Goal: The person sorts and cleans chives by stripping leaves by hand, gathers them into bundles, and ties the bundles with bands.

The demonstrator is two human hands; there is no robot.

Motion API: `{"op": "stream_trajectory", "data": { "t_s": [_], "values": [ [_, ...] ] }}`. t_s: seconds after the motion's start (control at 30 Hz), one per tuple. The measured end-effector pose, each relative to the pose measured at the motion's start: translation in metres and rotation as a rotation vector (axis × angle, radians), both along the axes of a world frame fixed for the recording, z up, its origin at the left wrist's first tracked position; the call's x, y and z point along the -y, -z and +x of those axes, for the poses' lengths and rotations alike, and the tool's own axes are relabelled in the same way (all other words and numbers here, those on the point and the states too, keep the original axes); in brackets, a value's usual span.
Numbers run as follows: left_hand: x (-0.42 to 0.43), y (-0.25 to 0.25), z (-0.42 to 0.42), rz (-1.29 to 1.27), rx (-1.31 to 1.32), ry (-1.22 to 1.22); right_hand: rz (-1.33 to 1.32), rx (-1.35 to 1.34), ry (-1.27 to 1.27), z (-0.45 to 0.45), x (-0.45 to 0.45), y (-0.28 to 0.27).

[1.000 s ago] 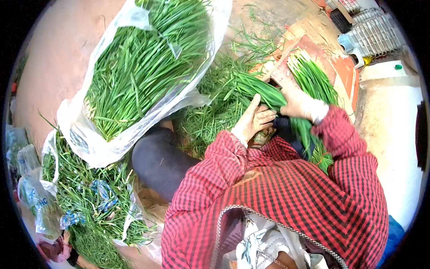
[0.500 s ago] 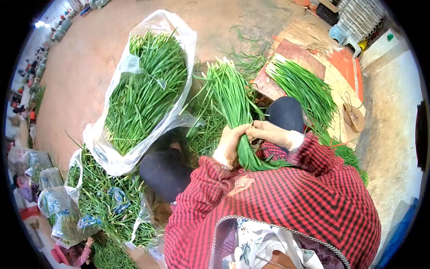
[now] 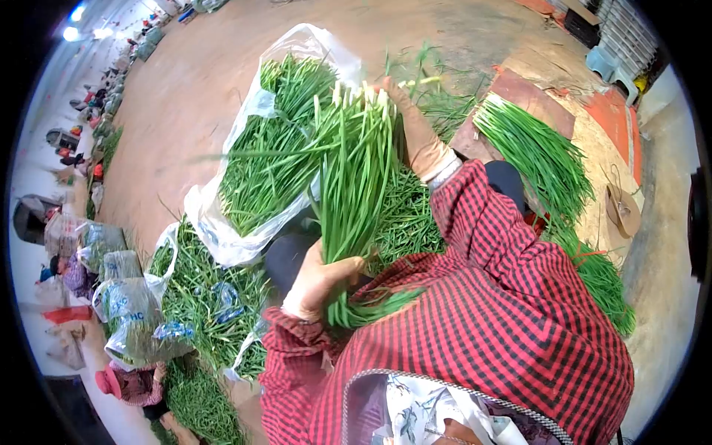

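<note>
A bunch of garlic chives (image 3: 352,170) stands tilted before me, pale cut ends up and green tips folded over my lap. My left hand (image 3: 322,278) is closed round its lower part. At the upper right, my right hand (image 3: 417,137) is closed against the pale ends, its fingers partly hidden behind the stalks. Behind the bunch, a clear plastic bag (image 3: 204,204) holds a thick pile of chives (image 3: 271,159). Loose chives (image 3: 408,215) lie beneath, between my knees.
A neat row of chives (image 3: 534,152) lies on a board (image 3: 552,111) at right, near a straw-coloured hat (image 3: 623,210). More loose chives (image 3: 208,297) and filled bags (image 3: 133,315) are at left. A person in a pink hat (image 3: 108,383) sits at lower left.
My right hand has moved from beside my left hand up to the pale ends. The left hand and the bunch have shifted left and the stalks have spread; the view has turned slightly.
</note>
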State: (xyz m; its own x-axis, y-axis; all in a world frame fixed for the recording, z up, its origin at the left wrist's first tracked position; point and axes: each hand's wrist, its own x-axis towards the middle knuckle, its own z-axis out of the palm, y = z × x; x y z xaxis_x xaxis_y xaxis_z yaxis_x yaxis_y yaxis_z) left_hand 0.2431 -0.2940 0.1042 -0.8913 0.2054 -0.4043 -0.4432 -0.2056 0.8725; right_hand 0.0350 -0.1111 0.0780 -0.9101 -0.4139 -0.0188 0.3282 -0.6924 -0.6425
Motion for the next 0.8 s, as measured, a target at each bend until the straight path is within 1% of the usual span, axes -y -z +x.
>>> {"op": "stream_trajectory", "data": {
  "t_s": [0.03, 0.07, 0.13, 0.17, 0.2, 0.23, 0.27, 0.3, 0.33, 0.4, 0.43, 0.47, 0.53, 0.6, 0.67, 0.73, 0.77, 0.8],
  "values": [
    [0.008, -0.002, 0.008, -0.021, -0.001, -0.01, -0.037, 0.033, -0.102, 0.001, 0.001, -0.005],
    [0.013, -0.003, 0.015, -0.04, -0.003, -0.02, -0.042, 0.037, -0.111, 0.004, 0.003, -0.01],
    [0.019, -0.007, 0.031, -0.009, 0.012, -0.062, 0.454, -0.04, -0.041, 0.012, 0.006, -0.014],
    [0.021, -0.009, 0.038, 0.024, 0.021, -0.096, 0.706, -0.131, 0.006, 0.009, 0.005, -0.008],
    [0.02, -0.009, 0.045, 0.024, 0.031, -0.105, 0.706, -0.125, -0.005, 0.004, 0.005, 0.006],
    [0.018, -0.008, 0.05, 0.063, 0.07, -0.117, 0.835, -0.238, 0.063, -0.001, 0.006, 0.025],
    [0.016, -0.007, 0.055, 0.105, 0.107, -0.129, 0.965, -0.356, 0.132, -0.002, 0.007, 0.033],
    [0.019, -0.001, 0.058, 0.196, 0.124, -0.094, 0.913, -0.475, 0.12, -0.002, 0.005, 0.038],
    [0.019, 0.007, 0.061, 0.198, 0.125, -0.097, 0.914, -0.475, 0.115, -0.008, 0.003, 0.042],
    [0.015, 0.018, 0.063, 0.361, 0.139, -0.087, 0.904, -0.461, 0.183, -0.02, -0.002, 0.049],
    [0.01, 0.017, 0.064, 0.363, 0.149, -0.122, 0.955, -0.465, 0.248, -0.023, -0.007, 0.048],
    [0.01, 0.019, 0.066, 0.365, 0.151, -0.117, 0.959, -0.462, 0.251, -0.026, -0.014, 0.041],
    [0.011, 0.025, 0.069, 0.489, 0.162, -0.091, 0.939, -0.129, 0.364, -0.038, -0.034, 0.027],
    [0.011, 0.023, 0.075, 0.479, 0.179, -0.134, 1.103, -0.143, 0.427, -0.052, -0.061, 0.026],
    [0.015, 0.027, 0.079, 0.499, 0.167, -0.145, 1.082, -0.127, 0.472, -0.072, -0.1, 0.035],
    [0.021, 0.03, 0.081, 0.494, 0.168, -0.175, 1.199, -0.068, 0.478, -0.076, -0.13, 0.035],
    [0.023, 0.035, 0.083, 0.45, 0.139, -0.226, 1.443, -0.144, 0.251, -0.076, -0.141, 0.035],
    [0.028, 0.036, 0.083, 0.451, 0.144, -0.216, 1.441, -0.146, 0.244, -0.067, -0.134, 0.034]
  ]
}}
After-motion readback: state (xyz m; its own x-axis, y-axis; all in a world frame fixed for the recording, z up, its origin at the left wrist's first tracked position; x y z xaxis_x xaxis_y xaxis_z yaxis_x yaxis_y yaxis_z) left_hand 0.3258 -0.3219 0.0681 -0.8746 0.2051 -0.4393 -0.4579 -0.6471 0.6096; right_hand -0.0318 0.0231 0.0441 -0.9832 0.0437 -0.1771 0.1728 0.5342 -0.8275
